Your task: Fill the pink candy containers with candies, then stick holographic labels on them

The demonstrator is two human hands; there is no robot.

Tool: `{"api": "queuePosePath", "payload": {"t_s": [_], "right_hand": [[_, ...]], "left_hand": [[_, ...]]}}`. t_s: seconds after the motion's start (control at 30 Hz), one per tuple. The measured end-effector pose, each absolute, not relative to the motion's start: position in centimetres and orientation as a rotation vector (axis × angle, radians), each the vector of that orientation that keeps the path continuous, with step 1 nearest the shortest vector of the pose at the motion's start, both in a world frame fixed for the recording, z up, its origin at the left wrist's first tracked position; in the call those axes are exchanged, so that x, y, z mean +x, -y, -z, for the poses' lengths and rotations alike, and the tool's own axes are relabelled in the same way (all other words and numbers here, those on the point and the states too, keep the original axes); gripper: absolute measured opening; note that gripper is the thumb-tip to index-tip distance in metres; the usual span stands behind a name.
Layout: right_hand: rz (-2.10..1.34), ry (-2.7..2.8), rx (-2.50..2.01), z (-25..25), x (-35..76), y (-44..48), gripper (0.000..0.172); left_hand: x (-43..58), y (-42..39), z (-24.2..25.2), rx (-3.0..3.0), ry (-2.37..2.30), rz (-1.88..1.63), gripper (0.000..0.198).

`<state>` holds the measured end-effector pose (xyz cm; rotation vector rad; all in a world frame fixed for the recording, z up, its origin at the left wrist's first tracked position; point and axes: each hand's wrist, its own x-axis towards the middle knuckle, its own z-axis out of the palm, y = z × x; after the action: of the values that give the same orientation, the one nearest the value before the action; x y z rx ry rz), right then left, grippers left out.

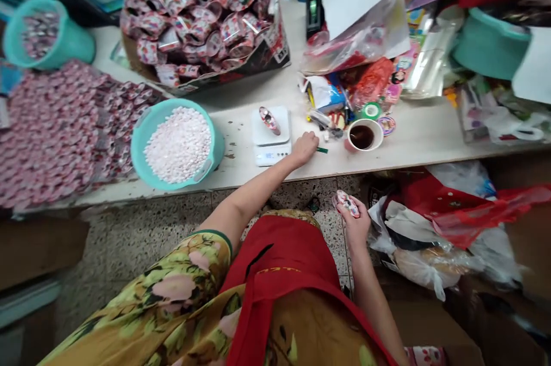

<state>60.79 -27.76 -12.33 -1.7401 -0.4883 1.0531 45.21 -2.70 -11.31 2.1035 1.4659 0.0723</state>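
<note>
My left hand [305,149] rests at the table's front edge, right of a white digital scale [260,137]. Its fingers are curled, and a small green strip [322,150] shows at the fingertips; what they pinch is hidden. On the scale lies a small printed oval container [269,120]. My right hand [357,222] is in front of the table, gripping another printed oval container [346,204] between thumb and fingers. Left of the scale stands a turquoise tub [214,142] filled with small white candies [178,143].
Many printed containers [47,136] cover the table's left end. A carton [275,50] full of printed sleeves stands behind. A cup of dark drink [362,135] is near the front edge, beside green tape [371,110] and plastic packets. Bags [434,240] sit below on the right.
</note>
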Motion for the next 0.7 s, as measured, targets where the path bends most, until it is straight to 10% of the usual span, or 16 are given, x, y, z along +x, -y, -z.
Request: {"api": "queuePosePath", "payload": {"t_s": [0.7], "right_hand": [[-1.127, 0.688, -1.711, 10.5, 60.1, 23.8, 0.061]], "left_hand": [[31.6, 8.4, 10.7, 0.31, -1.899, -1.149, 0.012]]}}
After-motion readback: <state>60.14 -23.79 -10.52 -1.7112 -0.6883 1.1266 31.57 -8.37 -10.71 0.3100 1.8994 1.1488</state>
